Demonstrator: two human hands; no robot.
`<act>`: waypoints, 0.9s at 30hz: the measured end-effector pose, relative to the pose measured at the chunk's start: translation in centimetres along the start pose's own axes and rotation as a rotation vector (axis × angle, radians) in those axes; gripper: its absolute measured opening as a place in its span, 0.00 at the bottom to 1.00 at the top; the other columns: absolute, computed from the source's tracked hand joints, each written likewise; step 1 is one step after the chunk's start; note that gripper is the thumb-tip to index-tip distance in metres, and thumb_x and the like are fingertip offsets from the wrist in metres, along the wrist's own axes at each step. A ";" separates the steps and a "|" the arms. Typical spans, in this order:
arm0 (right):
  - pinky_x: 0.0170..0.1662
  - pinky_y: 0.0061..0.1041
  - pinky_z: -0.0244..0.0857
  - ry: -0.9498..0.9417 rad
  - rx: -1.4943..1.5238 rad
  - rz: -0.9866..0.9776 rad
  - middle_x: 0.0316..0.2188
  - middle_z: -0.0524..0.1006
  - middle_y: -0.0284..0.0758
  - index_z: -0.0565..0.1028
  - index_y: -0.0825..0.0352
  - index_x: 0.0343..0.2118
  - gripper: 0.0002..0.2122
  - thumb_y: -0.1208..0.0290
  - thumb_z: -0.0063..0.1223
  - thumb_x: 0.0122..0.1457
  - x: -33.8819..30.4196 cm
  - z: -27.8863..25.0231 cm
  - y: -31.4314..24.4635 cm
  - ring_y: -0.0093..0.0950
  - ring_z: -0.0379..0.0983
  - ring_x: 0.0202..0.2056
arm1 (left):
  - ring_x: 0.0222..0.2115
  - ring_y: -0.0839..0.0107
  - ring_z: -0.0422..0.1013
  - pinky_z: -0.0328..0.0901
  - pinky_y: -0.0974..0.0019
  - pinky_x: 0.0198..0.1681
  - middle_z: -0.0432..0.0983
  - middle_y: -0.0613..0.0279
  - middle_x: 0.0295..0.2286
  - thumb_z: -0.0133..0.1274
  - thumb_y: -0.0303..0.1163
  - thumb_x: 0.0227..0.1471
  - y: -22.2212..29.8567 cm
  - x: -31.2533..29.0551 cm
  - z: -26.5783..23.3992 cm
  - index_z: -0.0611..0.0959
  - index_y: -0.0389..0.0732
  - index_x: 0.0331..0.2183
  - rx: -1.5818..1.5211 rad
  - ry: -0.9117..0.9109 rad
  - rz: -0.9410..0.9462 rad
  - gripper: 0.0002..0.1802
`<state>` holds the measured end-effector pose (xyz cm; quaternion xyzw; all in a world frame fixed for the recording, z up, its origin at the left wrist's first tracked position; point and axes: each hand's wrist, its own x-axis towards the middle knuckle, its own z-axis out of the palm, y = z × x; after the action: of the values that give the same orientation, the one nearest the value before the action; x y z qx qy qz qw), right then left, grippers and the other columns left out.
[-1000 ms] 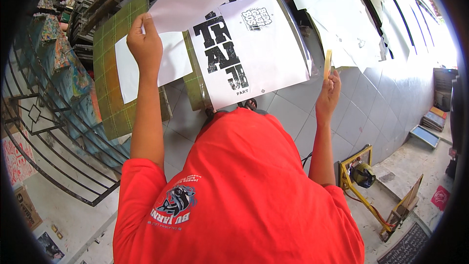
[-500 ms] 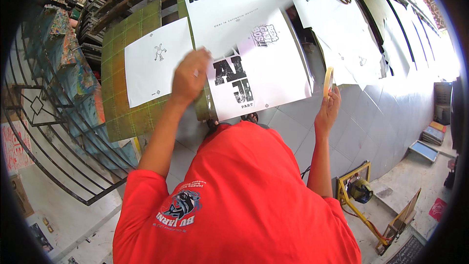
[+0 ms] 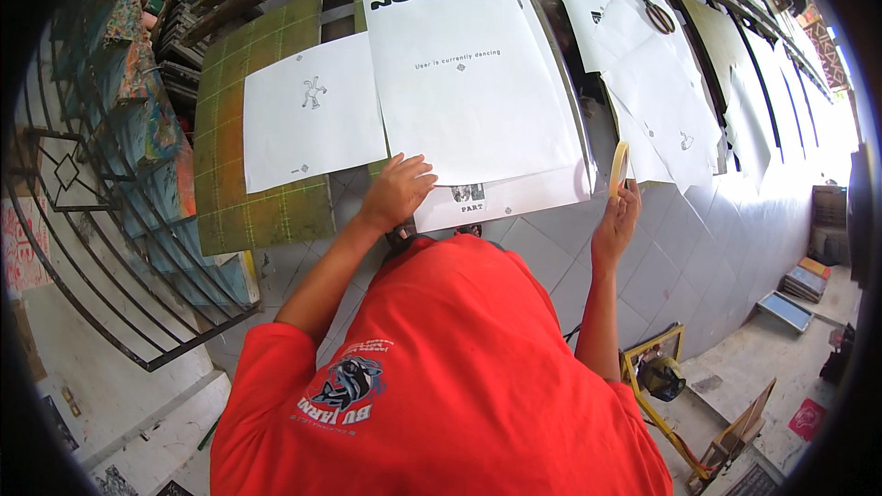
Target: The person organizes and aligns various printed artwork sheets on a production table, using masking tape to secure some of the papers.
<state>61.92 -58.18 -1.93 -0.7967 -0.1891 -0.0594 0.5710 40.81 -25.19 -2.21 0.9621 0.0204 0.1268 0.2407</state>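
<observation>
Left-hand fingers [image 3: 420, 174]: partly extended at top sheet [image 3: 469, 119], lower left corner; whether paper is pinched cannot be told.
Right-hand fingers [image 3: 628, 207]: closed around tape roll [image 3: 615, 179].
Overlay: judged laid, printed sheet [image 3: 551, 195] exposed below; no tape seen applied.
Top sheet: white, black-lettered, nearly flat.

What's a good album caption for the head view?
Left hand at the edge of a printed white sheet, right hand holding a pale yellow tape roll.
</observation>
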 end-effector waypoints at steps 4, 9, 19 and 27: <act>0.59 0.33 0.57 0.012 -0.008 -0.013 0.61 0.55 0.50 0.69 0.69 0.46 0.10 0.81 0.40 0.64 0.0 0.4 -0.2 0.38 0.60 0.60 | 0.52 0.56 0.68 0.58 0.47 0.57 0.76 0.54 0.43 0.52 0.31 0.54 0.2 -0.3 0.1 0.82 0.41 0.38 -0.027 0.011 -0.022 0.10; 0.61 0.33 0.56 -0.035 -0.018 0.012 0.62 0.56 0.47 0.68 0.68 0.47 0.10 0.80 0.39 0.65 -0.3 0.5 -0.3 0.35 0.59 0.60 | 0.52 0.56 0.67 0.58 0.47 0.57 0.75 0.55 0.44 0.53 0.31 0.54 0.4 -0.4 0.1 0.82 0.41 0.39 -0.015 0.025 -0.018 0.10; 0.57 0.37 0.59 -0.064 -0.163 -0.018 0.58 0.62 0.51 0.72 0.67 0.41 0.07 0.80 0.48 0.59 -0.3 1.4 -2.1 0.47 0.58 0.60 | 0.53 0.56 0.66 0.56 0.46 0.59 0.75 0.56 0.44 0.55 0.31 0.52 0.4 -0.3 0.5 0.83 0.41 0.38 -0.042 0.025 -0.054 0.11; 0.56 0.41 0.61 -0.259 -0.342 -0.130 0.60 0.60 0.51 0.73 0.65 0.39 0.08 0.78 0.53 0.56 -0.5 4.0 -3.9 0.48 0.61 0.58 | 0.54 0.54 0.65 0.55 0.45 0.59 0.75 0.55 0.44 0.57 0.31 0.50 0.4 0.1 0.4 0.83 0.41 0.38 -0.043 0.017 -0.035 0.11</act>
<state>59.54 -53.52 0.03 -0.8689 -0.2988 -0.0244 0.3938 41.02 -25.74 -2.31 0.9551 0.0367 0.1311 0.2633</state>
